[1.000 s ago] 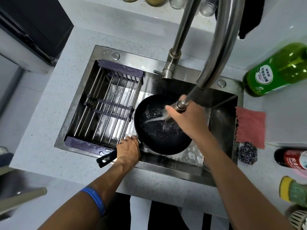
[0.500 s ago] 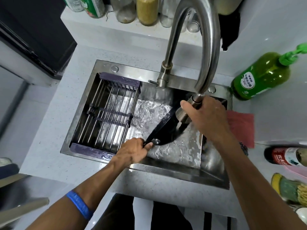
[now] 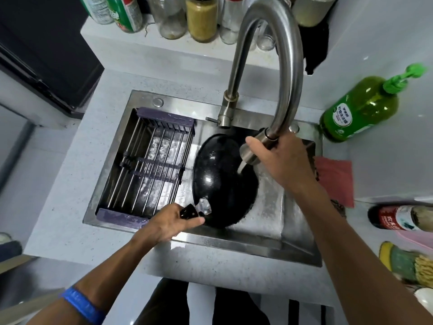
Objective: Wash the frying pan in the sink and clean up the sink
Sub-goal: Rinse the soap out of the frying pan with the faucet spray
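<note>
A black frying pan (image 3: 220,181) sits turned over in the steel sink (image 3: 257,240), its shiny underside facing up. My left hand (image 3: 171,224) grips the pan's black handle at the sink's front edge. My right hand (image 3: 281,160) holds the spray head (image 3: 251,150) of the tall curved tap (image 3: 288,66) just above the pan's right side. Water runs from the spray head onto the pan.
A purple-ended wire rack (image 3: 152,165) fills the sink's left half. A green soap bottle (image 3: 360,109), a pink cloth (image 3: 335,179) and a steel scourer (image 3: 338,207) lie right of the sink. Jars (image 3: 201,17) line the back ledge. More bottles (image 3: 398,219) stand at the far right.
My left hand has turned the pan over: first its inside faced up, then it stood on edge, now its underside is up. My right hand kept hold of the spray head.
</note>
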`<move>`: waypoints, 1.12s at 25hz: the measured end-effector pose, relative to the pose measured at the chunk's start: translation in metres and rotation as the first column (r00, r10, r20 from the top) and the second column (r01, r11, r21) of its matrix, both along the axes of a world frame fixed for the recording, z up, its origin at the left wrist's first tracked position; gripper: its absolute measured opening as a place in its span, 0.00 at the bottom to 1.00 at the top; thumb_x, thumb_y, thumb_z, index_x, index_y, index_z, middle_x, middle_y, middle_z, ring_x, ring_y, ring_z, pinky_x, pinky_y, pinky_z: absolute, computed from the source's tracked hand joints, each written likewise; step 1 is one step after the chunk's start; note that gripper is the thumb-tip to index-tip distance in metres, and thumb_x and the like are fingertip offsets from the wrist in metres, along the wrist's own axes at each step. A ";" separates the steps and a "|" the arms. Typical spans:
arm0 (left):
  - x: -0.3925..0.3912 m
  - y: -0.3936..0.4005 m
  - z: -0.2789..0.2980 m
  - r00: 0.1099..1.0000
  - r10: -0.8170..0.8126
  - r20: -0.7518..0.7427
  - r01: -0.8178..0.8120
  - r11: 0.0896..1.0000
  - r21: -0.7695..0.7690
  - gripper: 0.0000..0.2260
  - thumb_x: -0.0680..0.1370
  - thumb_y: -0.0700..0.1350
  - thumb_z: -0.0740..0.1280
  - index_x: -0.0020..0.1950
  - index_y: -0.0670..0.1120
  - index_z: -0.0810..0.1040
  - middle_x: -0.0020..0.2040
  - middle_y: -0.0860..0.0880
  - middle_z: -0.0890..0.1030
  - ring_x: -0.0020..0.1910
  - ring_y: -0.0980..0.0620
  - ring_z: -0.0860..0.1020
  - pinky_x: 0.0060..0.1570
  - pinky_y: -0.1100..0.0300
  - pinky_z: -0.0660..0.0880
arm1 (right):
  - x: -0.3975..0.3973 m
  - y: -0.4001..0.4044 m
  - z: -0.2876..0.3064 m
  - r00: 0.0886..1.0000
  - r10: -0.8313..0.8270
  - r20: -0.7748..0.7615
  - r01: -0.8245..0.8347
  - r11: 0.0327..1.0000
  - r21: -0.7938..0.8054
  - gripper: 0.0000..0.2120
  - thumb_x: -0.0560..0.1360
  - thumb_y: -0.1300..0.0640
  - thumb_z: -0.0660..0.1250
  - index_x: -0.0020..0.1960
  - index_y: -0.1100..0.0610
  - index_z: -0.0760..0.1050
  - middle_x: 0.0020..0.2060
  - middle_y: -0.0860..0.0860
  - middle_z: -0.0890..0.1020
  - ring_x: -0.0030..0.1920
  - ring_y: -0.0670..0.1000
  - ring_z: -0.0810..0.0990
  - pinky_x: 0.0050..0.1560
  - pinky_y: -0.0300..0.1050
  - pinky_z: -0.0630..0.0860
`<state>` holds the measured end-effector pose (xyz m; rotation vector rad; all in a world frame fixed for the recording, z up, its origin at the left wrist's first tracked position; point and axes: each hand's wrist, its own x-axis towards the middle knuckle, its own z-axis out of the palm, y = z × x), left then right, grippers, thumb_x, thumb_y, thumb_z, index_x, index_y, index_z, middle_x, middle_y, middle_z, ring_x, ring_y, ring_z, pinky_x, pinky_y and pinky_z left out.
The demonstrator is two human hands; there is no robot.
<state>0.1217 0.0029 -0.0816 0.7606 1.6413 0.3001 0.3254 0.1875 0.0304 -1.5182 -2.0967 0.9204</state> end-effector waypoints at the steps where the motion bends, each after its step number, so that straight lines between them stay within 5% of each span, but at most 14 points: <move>1: -0.001 -0.003 -0.001 0.999 0.010 0.030 -0.010 1.000 0.009 0.16 0.71 0.52 0.77 0.37 0.40 0.80 0.24 0.54 0.71 0.19 0.58 0.66 0.21 0.68 0.63 | -0.001 -0.001 -0.001 1.000 -0.001 -0.030 0.001 1.000 0.001 0.17 0.74 0.41 0.70 0.37 0.53 0.77 0.30 0.44 0.82 0.34 0.42 0.81 0.39 0.41 0.74; 3: -0.005 -0.006 -0.005 0.997 0.030 0.070 -0.032 0.999 0.038 0.11 0.69 0.45 0.79 0.31 0.46 0.80 0.23 0.52 0.71 0.18 0.58 0.64 0.19 0.66 0.61 | 0.000 -0.002 -0.004 0.997 0.004 -0.073 -0.003 1.000 0.009 0.16 0.74 0.43 0.72 0.37 0.53 0.76 0.29 0.44 0.80 0.31 0.42 0.79 0.37 0.35 0.72; 6: -0.010 -0.009 -0.013 0.998 -0.001 0.063 -0.001 1.000 0.029 0.13 0.67 0.48 0.80 0.31 0.46 0.79 0.24 0.48 0.70 0.18 0.52 0.63 0.21 0.63 0.60 | 0.017 -0.006 -0.007 0.998 -0.005 -0.062 0.004 1.000 -0.006 0.13 0.72 0.42 0.74 0.45 0.50 0.77 0.33 0.48 0.79 0.31 0.46 0.76 0.34 0.35 0.71; 8: -0.012 -0.010 -0.019 0.996 -0.005 0.092 0.005 1.000 0.005 0.16 0.66 0.50 0.81 0.34 0.44 0.76 0.25 0.47 0.69 0.19 0.52 0.63 0.21 0.62 0.61 | 0.037 -0.021 -0.022 0.995 -0.067 -0.069 0.060 0.994 -0.089 0.13 0.74 0.46 0.74 0.55 0.48 0.77 0.40 0.43 0.80 0.36 0.40 0.78 0.36 0.31 0.72; 10: -0.009 -0.009 -0.020 0.992 0.001 0.124 0.001 1.000 -0.018 0.18 0.65 0.51 0.81 0.36 0.43 0.75 0.25 0.45 0.69 0.20 0.51 0.64 0.22 0.62 0.62 | 0.047 -0.051 -0.051 0.983 -0.181 -0.044 0.165 0.957 -0.240 0.18 0.79 0.48 0.68 0.67 0.50 0.74 0.55 0.39 0.79 0.51 0.32 0.77 0.48 0.27 0.72; 12: -0.002 -0.007 -0.020 0.989 -0.017 0.150 0.021 0.999 -0.028 0.18 0.66 0.51 0.81 0.38 0.43 0.75 0.25 0.46 0.68 0.20 0.51 0.65 0.22 0.61 0.63 | 0.036 -0.085 -0.094 0.982 -0.163 0.096 0.187 0.909 -0.372 0.27 0.82 0.41 0.57 0.78 0.48 0.61 0.75 0.45 0.67 0.75 0.44 0.65 0.72 0.43 0.66; 13: 0.002 -0.006 -0.020 0.987 -0.022 0.161 0.027 0.999 -0.030 0.19 0.66 0.51 0.80 0.40 0.42 0.74 0.25 0.47 0.68 0.20 0.51 0.65 0.22 0.61 0.63 | 0.022 -0.094 -0.113 0.976 -0.103 0.192 0.169 0.913 -0.370 0.31 0.82 0.37 0.49 0.81 0.49 0.54 0.80 0.46 0.58 0.79 0.48 0.55 0.78 0.50 0.55; 16: 0.008 -0.007 -0.019 0.983 0.007 0.181 0.004 0.998 -0.061 0.21 0.65 0.52 0.81 0.43 0.41 0.74 0.25 0.46 0.68 0.20 0.52 0.64 0.22 0.61 0.63 | -0.003 -0.077 -0.142 0.972 -0.035 0.234 0.101 0.955 -0.278 0.38 0.78 0.35 0.40 0.82 0.54 0.52 0.81 0.50 0.53 0.81 0.53 0.48 0.79 0.51 0.40; 19: 0.008 -0.009 -0.017 0.984 0.005 0.177 0.007 0.998 -0.066 0.19 0.66 0.50 0.81 0.43 0.41 0.75 0.24 0.47 0.69 0.19 0.52 0.64 0.22 0.62 0.63 | -0.005 -0.041 -0.145 0.943 -0.249 0.222 0.312 0.893 -0.323 0.32 0.82 0.39 0.47 0.81 0.55 0.55 0.80 0.56 0.57 0.80 0.56 0.53 0.79 0.56 0.47; 23: 0.017 -0.008 -0.013 0.983 -0.040 0.182 0.048 0.998 -0.041 0.17 0.68 0.48 0.79 0.49 0.41 0.78 0.24 0.48 0.69 0.19 0.52 0.64 0.20 0.63 0.62 | -0.030 -0.055 -0.131 0.987 0.008 0.161 0.029 0.974 -0.227 0.32 0.79 0.32 0.45 0.80 0.39 0.49 0.80 0.54 0.56 0.77 0.61 0.58 0.74 0.63 0.63; 24: 0.020 -0.008 -0.013 0.982 -0.047 0.185 0.054 0.998 -0.030 0.14 0.69 0.47 0.79 0.48 0.43 0.79 0.24 0.49 0.68 0.19 0.52 0.63 0.20 0.63 0.62 | -0.028 -0.052 -0.132 0.991 -0.052 0.124 0.081 0.966 -0.244 0.32 0.77 0.30 0.46 0.80 0.37 0.50 0.79 0.52 0.58 0.76 0.61 0.61 0.72 0.61 0.67; 26: 0.024 -0.006 -0.012 0.980 -0.050 0.192 0.053 0.999 -0.010 0.09 0.69 0.46 0.78 0.40 0.48 0.80 0.24 0.49 0.68 0.19 0.52 0.63 0.20 0.62 0.61 | -0.023 -0.044 -0.131 0.951 -0.250 0.185 0.294 0.916 -0.273 0.33 0.79 0.34 0.52 0.80 0.45 0.56 0.77 0.56 0.63 0.75 0.60 0.65 0.74 0.59 0.65; 28: 0.029 -0.004 -0.013 0.979 -0.051 0.197 0.051 0.999 0.008 0.09 0.69 0.47 0.79 0.36 0.51 0.80 0.24 0.50 0.67 0.19 0.52 0.62 0.20 0.62 0.61 | -0.033 -0.049 -0.118 0.957 -0.193 0.215 0.236 0.952 -0.194 0.30 0.82 0.38 0.50 0.80 0.52 0.58 0.78 0.60 0.60 0.77 0.56 0.62 0.76 0.61 0.61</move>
